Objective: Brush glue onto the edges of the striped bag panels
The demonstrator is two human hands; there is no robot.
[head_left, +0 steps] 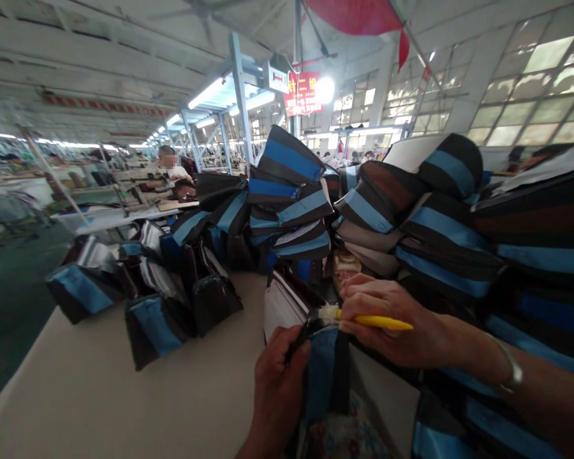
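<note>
- Yellow-handled brush sits clamped in the curled fingers of the right hand, its pale bristles pressed to the dark top edge of a blue-and-black bag.
- Left hand: fingers clamped on that edge just left of the bristles, apparently pinching it upright so the brush can reach it.
- Floral lining shows below the fingers, inside the bag.
- Stacked blue-and-black bags rise just beyond the right hand, seemingly piled close for easy reach.
- Further bags lie on the table left of the fingers.
- Seated person works at a far table, well beyond the fingers.
</note>
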